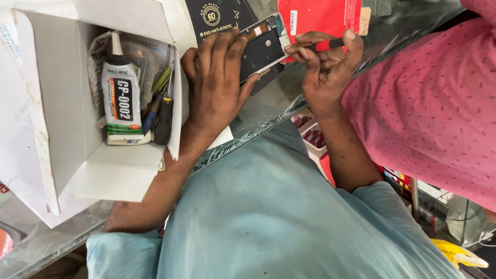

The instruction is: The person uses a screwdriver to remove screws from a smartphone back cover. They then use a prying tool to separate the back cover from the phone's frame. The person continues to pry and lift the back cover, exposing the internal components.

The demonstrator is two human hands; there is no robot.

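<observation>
Person's pale blue shirt (268, 217) filled the lower centre, soft worn cloth. A second person's pink dotted sleeve (434, 103) took the right side. White cardboard box (57, 119) lay on its side at upper left, flaps open, matte and scuffed. Glass counter (268, 106) ran diagonally under everything, glossy with a chipped-looking edge. Red flat packet (320, 15) and black flat packet (217, 15) lay at top centre.

Left hand (217, 77) came up from lower left, forearm straight, palm down, fingers spread and pressing down on the opened phone (263, 44) at top centre; thumb hooked along its lower edge. Hand was clamped on the phone. Phone was rectangular, dark inner frame exposed, metallic rim, lying on the counter just beside the black packet.

Right hand (328, 64) came in from lower right, wrist bent, fingers curled tight round a thin black and red tool (330, 44), thumb raised. Tool tip pointed at the phone's right edge; contact unclear.

Hands were close together, not touching.

Inside the box: white glue tube (121, 93) with a narrow nozzle, upright in frame, and screwdrivers (163, 103) with green, blue and dark handles just beside it.
</observation>
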